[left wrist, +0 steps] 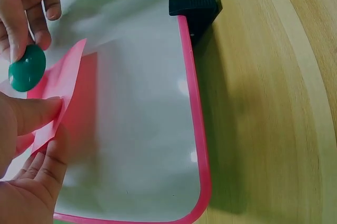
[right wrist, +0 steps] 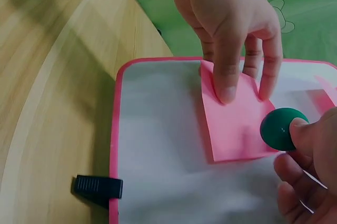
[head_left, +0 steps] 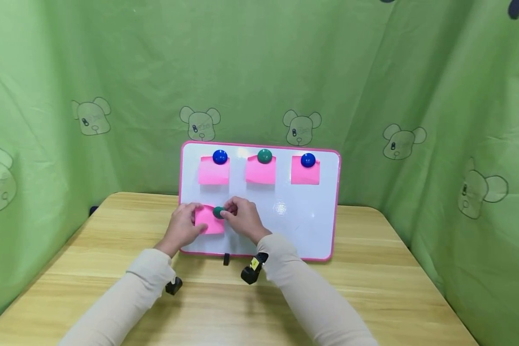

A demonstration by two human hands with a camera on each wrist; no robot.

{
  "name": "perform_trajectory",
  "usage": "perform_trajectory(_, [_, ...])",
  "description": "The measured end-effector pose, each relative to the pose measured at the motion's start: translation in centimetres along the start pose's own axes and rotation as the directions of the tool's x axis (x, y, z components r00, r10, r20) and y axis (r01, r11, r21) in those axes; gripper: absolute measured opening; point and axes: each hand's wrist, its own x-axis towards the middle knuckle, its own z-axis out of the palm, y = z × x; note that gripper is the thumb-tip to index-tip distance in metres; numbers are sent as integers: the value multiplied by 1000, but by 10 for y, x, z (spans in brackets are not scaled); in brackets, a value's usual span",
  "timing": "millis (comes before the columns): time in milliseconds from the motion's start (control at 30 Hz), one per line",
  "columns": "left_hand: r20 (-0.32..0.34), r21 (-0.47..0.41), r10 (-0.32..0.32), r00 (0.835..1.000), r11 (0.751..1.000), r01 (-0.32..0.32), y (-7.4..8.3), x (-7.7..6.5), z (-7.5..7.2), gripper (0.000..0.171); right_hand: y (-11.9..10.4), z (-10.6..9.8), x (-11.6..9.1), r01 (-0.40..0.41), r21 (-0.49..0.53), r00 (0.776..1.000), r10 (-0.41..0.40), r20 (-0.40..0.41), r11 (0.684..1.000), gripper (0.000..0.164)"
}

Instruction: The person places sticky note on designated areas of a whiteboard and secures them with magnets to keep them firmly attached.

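A pink sticky note point(head_left: 211, 226) lies against the lower left of a pink-framed whiteboard point(head_left: 302, 230). My left hand point(head_left: 183, 228) holds the note by its left side, thumb in front and fingers behind, as the left wrist view shows. In my right hand point(head_left: 244, 218) a round green magnet point(right wrist: 284, 129) is pinched at the note's upper right corner. Whether the magnet touches the board cannot be told. In the left wrist view the note point(left wrist: 66, 77) bends away from the board along one edge.
Along the board's top, pink notes hang under a blue magnet point(head_left: 220, 156), a green magnet point(head_left: 265, 156) and another blue magnet point(head_left: 308, 160). A black clip point(head_left: 227, 259) supports the bottom edge. The wooden table point(head_left: 372, 269) stands before a green curtain point(head_left: 251, 72).
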Motion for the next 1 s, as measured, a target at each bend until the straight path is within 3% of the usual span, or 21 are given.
perform_trajectory(267, [-16, -15, 27, 1000, 1000, -27, 0, 0, 0, 54, -8, 11, 7, -9, -7, 1000, 9, -4, 1000, 7])
perform_trajectory(833, [-31, -14, 35, 999, 999, -35, 0, 1, 0, 54, -19, 19, 13, -72, -186, 984, 39, -173, 980, 9])
perform_trajectory(1000, [-21, -17, 18, 1000, 1000, -18, 1, 1, 0, 55, -19, 20, 14, -91, -196, 981, 54, -189, 976, 14])
